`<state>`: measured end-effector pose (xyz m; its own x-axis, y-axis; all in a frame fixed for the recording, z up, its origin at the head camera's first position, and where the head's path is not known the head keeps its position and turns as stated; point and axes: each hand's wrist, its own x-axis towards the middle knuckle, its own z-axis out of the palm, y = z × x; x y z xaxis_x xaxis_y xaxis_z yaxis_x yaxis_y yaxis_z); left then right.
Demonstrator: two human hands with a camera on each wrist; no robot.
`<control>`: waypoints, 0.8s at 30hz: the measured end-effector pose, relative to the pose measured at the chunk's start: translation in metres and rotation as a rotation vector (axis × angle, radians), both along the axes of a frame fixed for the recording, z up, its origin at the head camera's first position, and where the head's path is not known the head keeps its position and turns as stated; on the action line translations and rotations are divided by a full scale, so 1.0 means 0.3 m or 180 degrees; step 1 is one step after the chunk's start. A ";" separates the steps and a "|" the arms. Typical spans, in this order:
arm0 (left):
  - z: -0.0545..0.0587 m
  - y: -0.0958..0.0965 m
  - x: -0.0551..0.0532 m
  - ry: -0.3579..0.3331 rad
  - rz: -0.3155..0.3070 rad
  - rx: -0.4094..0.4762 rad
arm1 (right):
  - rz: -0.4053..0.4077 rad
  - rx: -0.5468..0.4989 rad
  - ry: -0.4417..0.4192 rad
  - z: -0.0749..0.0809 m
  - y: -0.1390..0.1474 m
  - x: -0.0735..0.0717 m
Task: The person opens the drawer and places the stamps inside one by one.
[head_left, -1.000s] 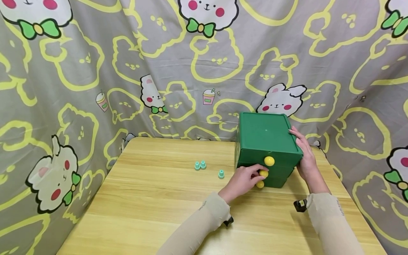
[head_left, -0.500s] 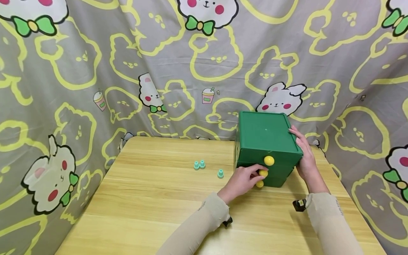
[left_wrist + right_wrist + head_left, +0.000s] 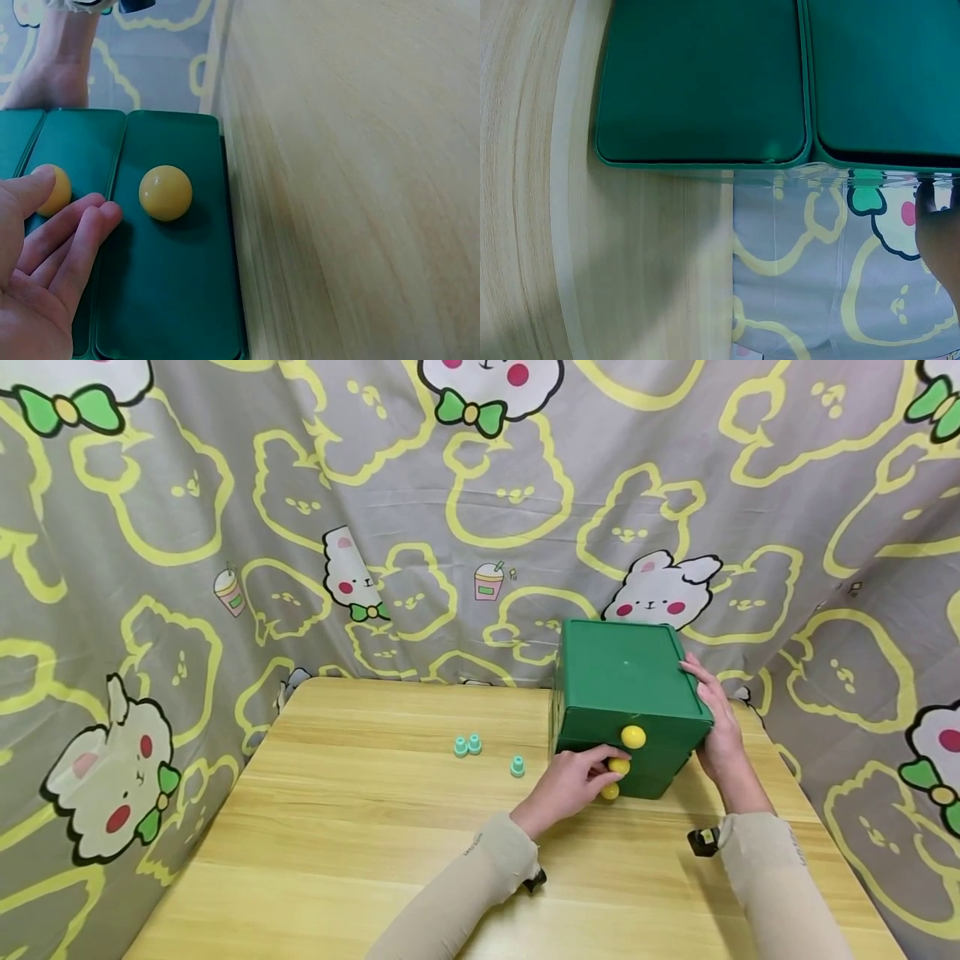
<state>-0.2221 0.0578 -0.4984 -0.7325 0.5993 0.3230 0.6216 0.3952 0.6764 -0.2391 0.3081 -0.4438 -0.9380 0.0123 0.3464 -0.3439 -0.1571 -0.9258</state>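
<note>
A green drawer box (image 3: 626,664) with three round yellow knobs stands toward the right of the wooden table. My left hand (image 3: 566,779) pinches the middle knob (image 3: 620,766) between thumb and fingers. Above it is the top knob (image 3: 633,737); the bottom knob (image 3: 610,792) shows just below my fingers. In the left wrist view, my thumb lies over one side of the middle knob (image 3: 61,191), and the bottom knob (image 3: 166,193) is untouched. My right hand (image 3: 720,727) rests along the box's right side, its extended fingers reaching the top edge. All drawer fronts look flush.
Three small mint-green stepped pieces stand left of the box: a close pair (image 3: 468,745) and a single piece (image 3: 517,767). A grey patterned curtain (image 3: 420,510) hangs behind the wooden table (image 3: 337,827) and along both sides.
The head view has shifted slightly. Both hands keep the same places, the left on the middle knob and the right against the box's side.
</note>
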 end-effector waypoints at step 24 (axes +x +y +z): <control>0.008 -0.002 0.027 0.0387 -0.0006 -0.0301 | -0.0017 -0.0039 0.0007 -0.006 0.004 -0.006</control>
